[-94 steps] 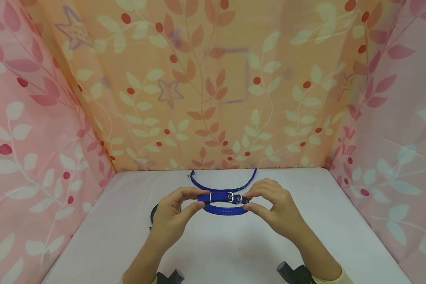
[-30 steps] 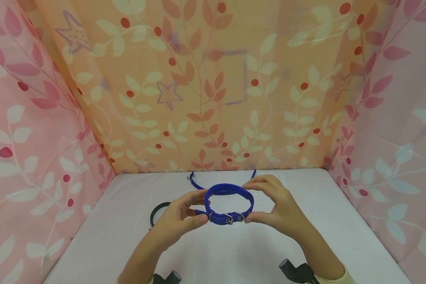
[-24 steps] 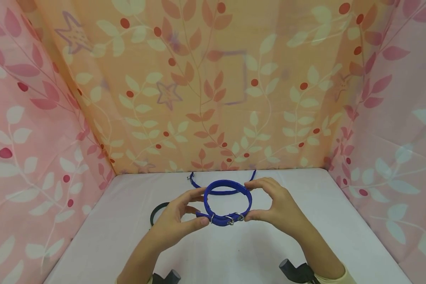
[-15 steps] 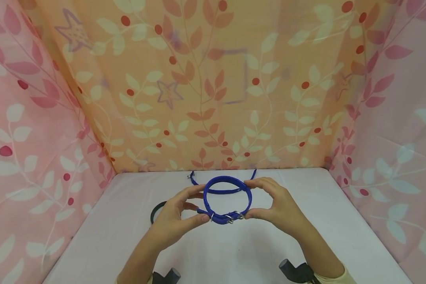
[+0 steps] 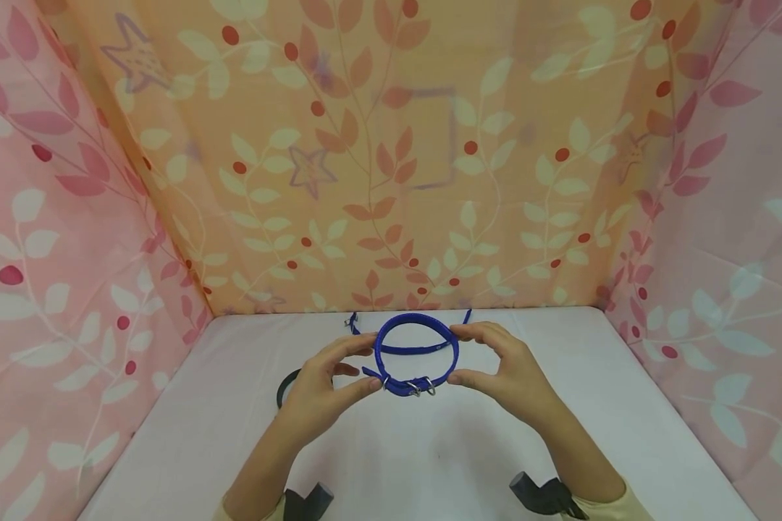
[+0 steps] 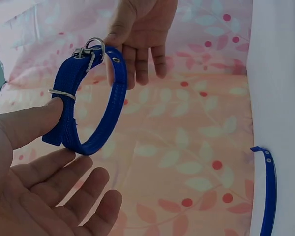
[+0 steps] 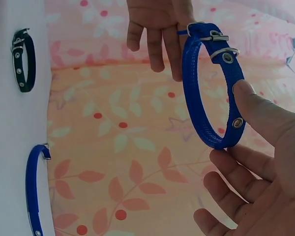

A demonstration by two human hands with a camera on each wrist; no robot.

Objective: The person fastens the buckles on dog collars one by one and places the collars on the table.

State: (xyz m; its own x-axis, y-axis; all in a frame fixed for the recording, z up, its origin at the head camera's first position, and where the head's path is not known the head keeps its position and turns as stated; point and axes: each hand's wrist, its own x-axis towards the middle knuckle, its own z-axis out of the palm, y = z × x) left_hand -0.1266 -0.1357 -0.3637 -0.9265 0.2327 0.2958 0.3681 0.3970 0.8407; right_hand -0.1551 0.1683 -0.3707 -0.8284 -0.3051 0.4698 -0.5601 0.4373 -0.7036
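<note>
Between both hands a blue pet collar (image 5: pixel 417 319) is held up above the table, buckled into a ring. Its metal buckle and D-ring (image 6: pixel 91 51) show at the near side, and eyelets dot the strap. My left hand (image 5: pixel 319 391) pinches the left side, thumb beside the metal keeper loop and forefinger at the far edge. On the opposite side my right hand (image 5: pixel 511 373) pinches the collar between thumb and forefinger. In the right wrist view the other fingers (image 7: pixel 231 187) of the right hand are spread loosely below the collar.
A second blue collar (image 5: pixel 413 351) lies unbuckled in a curve at the back of the white table (image 5: pixel 189 405). Behind the left hand sits a dark green buckled collar (image 7: pixel 23 64). Floral cloth walls (image 5: pixel 378 145) enclose the back and sides.
Seen edge-on with the buckle uppermost at first, the collar has been tilted so its round opening faces the head camera. Both hands have since raised it slightly, keeping their hold.
</note>
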